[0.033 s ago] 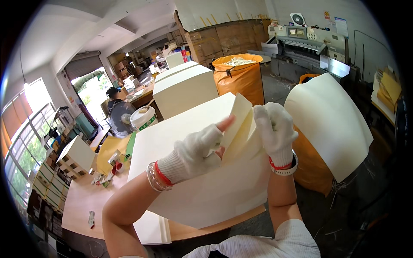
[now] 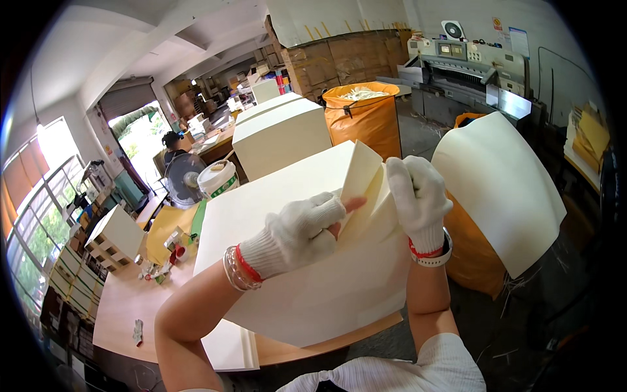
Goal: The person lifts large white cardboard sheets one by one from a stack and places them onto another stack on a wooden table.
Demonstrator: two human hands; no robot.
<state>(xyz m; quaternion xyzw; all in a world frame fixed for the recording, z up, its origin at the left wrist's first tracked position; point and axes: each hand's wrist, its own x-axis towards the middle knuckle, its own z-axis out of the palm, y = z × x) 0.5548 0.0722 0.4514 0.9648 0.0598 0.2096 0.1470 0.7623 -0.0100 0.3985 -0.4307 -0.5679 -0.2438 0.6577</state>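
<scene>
Large cream-white paper sheets (image 2: 281, 186) lie stacked in front of me, their near part curving down. At the right, a corner of several sheets is lifted and fanned. My right hand (image 2: 418, 196), in a white knit glove, is closed on that lifted corner. My left hand (image 2: 307, 225) wears a similar glove with bare thumb and fingertip showing. Its other fingers are curled, and the bare fingertips close against the raised sheets just left of my right hand. The exact contact behind the sheets is hidden.
Taller paper stacks (image 2: 281, 140) and a white bucket (image 2: 217, 179) stand beyond. Orange bags (image 2: 362, 117) are behind and at right, one under a big white sheet (image 2: 499, 189). Small items (image 2: 173, 248) lie on the left tabletop (image 2: 117, 313). A fan (image 2: 185, 178) and a seated person (image 2: 172, 145) are farther back.
My left fingertip has come down and rightward onto the raised sheets, with the thumb drawn nearer. The right hand has barely moved.
</scene>
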